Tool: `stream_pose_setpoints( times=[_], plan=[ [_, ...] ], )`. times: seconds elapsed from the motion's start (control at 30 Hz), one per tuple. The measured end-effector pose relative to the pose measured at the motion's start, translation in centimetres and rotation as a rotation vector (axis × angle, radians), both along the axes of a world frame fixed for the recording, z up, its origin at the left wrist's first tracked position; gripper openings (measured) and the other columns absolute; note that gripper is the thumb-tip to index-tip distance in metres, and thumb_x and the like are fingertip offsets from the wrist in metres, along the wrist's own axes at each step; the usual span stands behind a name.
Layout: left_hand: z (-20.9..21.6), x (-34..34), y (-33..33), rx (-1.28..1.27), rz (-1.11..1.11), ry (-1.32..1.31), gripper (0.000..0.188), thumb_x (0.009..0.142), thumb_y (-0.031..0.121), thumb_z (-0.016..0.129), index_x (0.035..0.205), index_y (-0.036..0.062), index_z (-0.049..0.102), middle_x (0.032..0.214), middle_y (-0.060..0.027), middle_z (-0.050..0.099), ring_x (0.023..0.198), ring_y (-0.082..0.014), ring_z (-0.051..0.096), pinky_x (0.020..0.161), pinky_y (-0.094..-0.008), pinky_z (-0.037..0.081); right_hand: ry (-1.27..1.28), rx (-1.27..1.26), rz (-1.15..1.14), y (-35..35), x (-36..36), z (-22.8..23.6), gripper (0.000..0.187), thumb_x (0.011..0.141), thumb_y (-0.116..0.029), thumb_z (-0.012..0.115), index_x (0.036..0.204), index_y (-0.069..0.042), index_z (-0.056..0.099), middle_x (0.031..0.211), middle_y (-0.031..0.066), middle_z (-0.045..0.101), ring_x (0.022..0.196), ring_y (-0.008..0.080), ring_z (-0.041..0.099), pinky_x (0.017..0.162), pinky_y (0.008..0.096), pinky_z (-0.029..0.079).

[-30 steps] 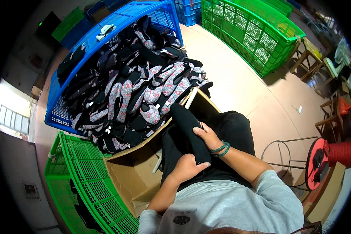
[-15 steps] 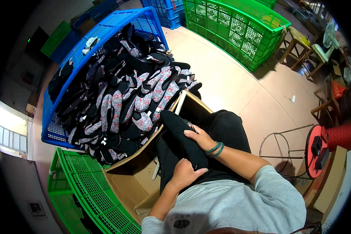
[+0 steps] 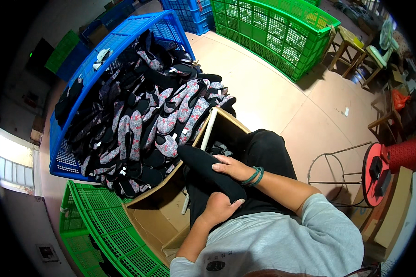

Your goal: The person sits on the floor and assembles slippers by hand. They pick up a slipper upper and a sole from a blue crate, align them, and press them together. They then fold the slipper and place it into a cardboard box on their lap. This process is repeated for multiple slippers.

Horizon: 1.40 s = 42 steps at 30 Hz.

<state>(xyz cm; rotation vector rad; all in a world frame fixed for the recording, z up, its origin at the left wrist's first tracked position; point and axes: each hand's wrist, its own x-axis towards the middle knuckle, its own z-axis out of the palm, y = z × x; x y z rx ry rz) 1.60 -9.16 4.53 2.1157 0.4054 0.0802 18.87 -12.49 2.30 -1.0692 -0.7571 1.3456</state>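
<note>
A black soft slipper (image 3: 207,170) lies slantwise over my lap, with its dark, smooth face turned up. My left hand (image 3: 218,207) is closed around its near end, thumb stretched to the right. On its right edge, about midway, my right hand (image 3: 234,169) grips it with the thumb on top and the other fingers hidden beneath. A green band circles my right wrist. Just beyond the slipper's far tip rises a heap of slippers (image 3: 167,122), many floral in grey and red, others black. The heap spills out of a tipped blue plastic crate (image 3: 120,28).
An open cardboard box (image 3: 155,221) stands against my left side, beside a green crate (image 3: 107,221). Ahead is a large green crate (image 3: 263,34). To my right are a round red-topped metal stool (image 3: 370,184) and wooden stools (image 3: 342,51).
The slipper's far end has swung a little to the left and down. My right hand has shifted slightly left with it, while my left hand keeps its hold on the near end.
</note>
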Motion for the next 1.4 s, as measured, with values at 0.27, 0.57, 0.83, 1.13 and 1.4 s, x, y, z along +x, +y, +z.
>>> stream_pose_setpoints(
  times=[0.27, 0.57, 0.83, 1.13, 1.4],
  plan=[
    [0.6, 0.5, -0.1, 0.125, 0.022, -0.051, 0.046, 0.080, 0.038, 0.076, 0.067, -0.0049, 0.065, 0.062, -0.0222, 0.060, 0.060, -0.0390, 0.060, 0.059, -0.0450, 0.048, 0.016, 0.043, -0.054, 0.2, 0.3, -1.1, 0.055, 0.098, -0.043, 0.058, 0.135, -0.003, 0.051, 0.117, 0.0052, 0.060, 0.105, 0.0122, 0.056, 0.093, 0.0272, 0.045],
    [-0.2, 0.1, -0.4, 0.169, 0.094, 0.013, 0.045, 0.087, 0.036, 0.069, 0.070, -0.0051, 0.065, 0.066, -0.0241, 0.060, 0.064, -0.0417, 0.061, 0.062, -0.0474, 0.048, 0.087, 0.059, -0.110, 0.0, 0.0, -0.5, 0.053, 0.098, -0.042, 0.057, 0.131, -0.001, 0.053, 0.113, 0.0044, 0.061, 0.101, 0.0113, 0.056, 0.089, 0.0256, 0.046],
    [2.6, -0.1, -0.2, 0.168, 0.296, -0.269, 0.031, 0.084, 0.021, 0.072, 0.102, -0.0010, 0.060, 0.092, -0.0181, 0.064, 0.085, -0.0347, 0.062, 0.075, -0.0421, 0.050, 0.214, 0.054, -0.288, 0.2, 0.3, 0.9, 0.049, 0.099, -0.042, 0.056, 0.125, -0.001, 0.055, 0.108, 0.0037, 0.062, 0.094, 0.0109, 0.058, 0.085, 0.0257, 0.049],
    [16.6, -9.2, 6.4, 0.276, 0.239, -0.290, 0.050, 0.079, 0.015, 0.073, 0.126, 0.0046, 0.059, 0.111, -0.0172, 0.066, 0.111, -0.0351, 0.061, 0.094, -0.0472, 0.050, 0.338, -0.007, -0.341, 0.1, 1.2, -0.1, 0.055, 0.099, -0.045, 0.054, 0.132, -0.001, 0.051, 0.118, 0.0079, 0.061, 0.103, 0.0151, 0.058, 0.093, 0.0292, 0.047],
    [12.6, -7.9, 5.7, 0.817, 0.233, 0.094, 0.048, 0.084, 0.021, 0.073, 0.127, 0.0068, 0.059, 0.101, -0.0175, 0.066, 0.086, -0.0365, 0.065, 0.074, -0.0432, 0.053, 0.305, -0.014, -0.241, 0.7, 0.4, -0.2, 0.058, 0.099, -0.045, 0.053, 0.136, -0.001, 0.048, 0.121, 0.0084, 0.060, 0.106, 0.0160, 0.057, 0.095, 0.0293, 0.045]
  ],
)
